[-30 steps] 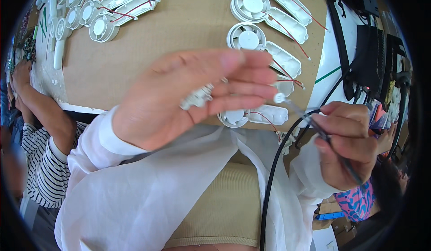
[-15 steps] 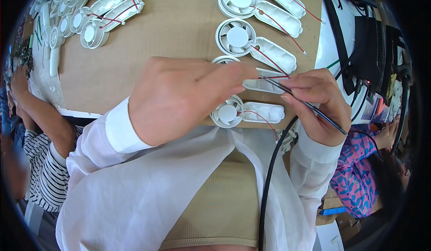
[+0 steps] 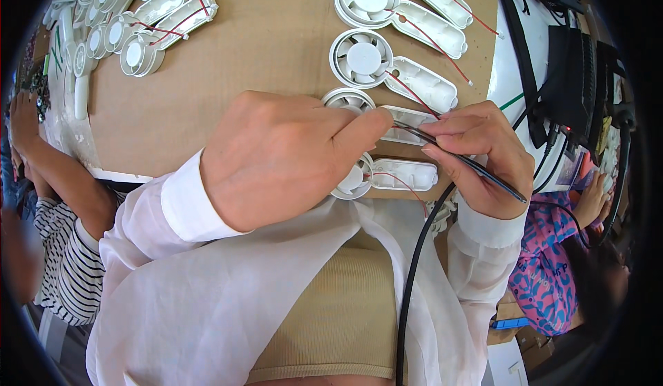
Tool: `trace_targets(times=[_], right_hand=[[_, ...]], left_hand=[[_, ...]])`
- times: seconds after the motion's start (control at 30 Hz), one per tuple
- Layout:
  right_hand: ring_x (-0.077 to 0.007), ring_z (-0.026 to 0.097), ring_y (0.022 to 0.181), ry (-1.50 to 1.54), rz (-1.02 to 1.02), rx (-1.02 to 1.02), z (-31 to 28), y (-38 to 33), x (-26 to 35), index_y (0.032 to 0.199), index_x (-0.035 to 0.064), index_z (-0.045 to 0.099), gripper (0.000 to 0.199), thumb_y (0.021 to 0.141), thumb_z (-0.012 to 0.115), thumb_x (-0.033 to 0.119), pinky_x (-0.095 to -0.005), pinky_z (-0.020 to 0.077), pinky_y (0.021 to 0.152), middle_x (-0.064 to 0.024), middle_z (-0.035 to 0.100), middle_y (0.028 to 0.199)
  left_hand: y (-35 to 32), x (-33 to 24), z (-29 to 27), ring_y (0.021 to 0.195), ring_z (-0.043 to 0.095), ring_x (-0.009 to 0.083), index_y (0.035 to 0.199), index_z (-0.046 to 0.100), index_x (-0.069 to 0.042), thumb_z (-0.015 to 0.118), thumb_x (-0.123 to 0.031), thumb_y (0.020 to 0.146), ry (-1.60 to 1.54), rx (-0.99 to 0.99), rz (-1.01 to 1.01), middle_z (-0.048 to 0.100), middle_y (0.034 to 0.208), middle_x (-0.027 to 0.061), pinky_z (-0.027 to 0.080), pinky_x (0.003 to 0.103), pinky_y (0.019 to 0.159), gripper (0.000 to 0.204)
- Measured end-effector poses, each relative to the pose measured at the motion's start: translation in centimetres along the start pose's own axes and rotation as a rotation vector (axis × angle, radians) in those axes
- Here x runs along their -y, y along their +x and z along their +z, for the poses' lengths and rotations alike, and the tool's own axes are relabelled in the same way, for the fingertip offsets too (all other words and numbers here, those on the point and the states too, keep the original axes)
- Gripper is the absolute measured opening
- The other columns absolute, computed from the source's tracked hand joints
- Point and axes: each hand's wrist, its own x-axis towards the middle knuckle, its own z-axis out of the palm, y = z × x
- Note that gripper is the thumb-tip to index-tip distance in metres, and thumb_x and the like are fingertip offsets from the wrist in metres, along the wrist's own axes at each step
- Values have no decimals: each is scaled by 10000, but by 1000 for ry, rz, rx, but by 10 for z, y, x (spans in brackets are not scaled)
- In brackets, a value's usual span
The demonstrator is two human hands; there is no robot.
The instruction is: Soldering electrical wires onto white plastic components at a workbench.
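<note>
My right hand (image 3: 487,155) grips dark metal tweezers (image 3: 476,168) like a pen, their tips pointing left. The tips meet the fingertips of my left hand (image 3: 286,155), whose fingers are closed in a pinch; whatever they hold is hidden. Both hands are over a white handheld fan housing (image 3: 407,114), its fan ring (image 3: 349,98) partly covered by my left hand. A bit of red wire shows by the tweezer tips. Nearer me lies another open fan housing (image 3: 404,175) with a thin red wire, its ring half behind my left hand.
More fan housings (image 3: 364,59) with red wires and small white plugs line the right of the brown table (image 3: 207,61). Others (image 3: 141,54) are heaped at the far left. A black cable (image 3: 413,268) hangs before me. Co-workers' arms (image 3: 72,172) show at both sides.
The tweezers and my right hand have shifted slightly left and down. The left thumb and fingertips have drawn a little left, staying closed, and more of the fan ring behind them shows.
</note>
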Motion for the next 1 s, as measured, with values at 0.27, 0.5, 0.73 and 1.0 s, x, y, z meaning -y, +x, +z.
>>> trace_targets(times=[0.27, 0.5, 0.73, 1.0], right_hand=[[-274, 639, 935, 25, 38, -15, -1, -4, 2, 885, 33, 646, 268, 710, 779, -120, -386, 534, 873, -162, 748, 967], [-256, 638, 894, 43, 45, -100, 2, -7, 1, 866, 18, 677, 241, 696, 788, -113, -352, 541, 827, -122, 739, 928], [-235, 633, 841, 28, 19, -142, 6, -4, 2, 841, -1, 706, 218, 672, 793, -109, -323, 551, 792, -85, 731, 875], [-263, 635, 873, 23, 12, -142, 6, -9, 7, 861, 22, 645, 257, 691, 747, -143, -351, 550, 810, -112, 729, 891]], left_hand=[[2, -2, -3, 539, 478, 143, 1191, 645, -106, 649, -93, 795, 136, 94, 67, 511, 707, -18, 373, 280, 471, 396], [3, -3, -3, 530, 456, 142, 1209, 631, -94, 613, -89, 778, 168, 100, 82, 499, 727, -15, 368, 278, 459, 431], [3, -2, -5, 531, 457, 142, 1213, 632, -83, 612, -82, 775, 162, 116, 94, 503, 731, -10, 362, 278, 453, 438], [2, -2, -3, 530, 453, 141, 1213, 636, -75, 614, -84, 773, 149, 94, 100, 502, 731, -8, 361, 278, 453, 441]])
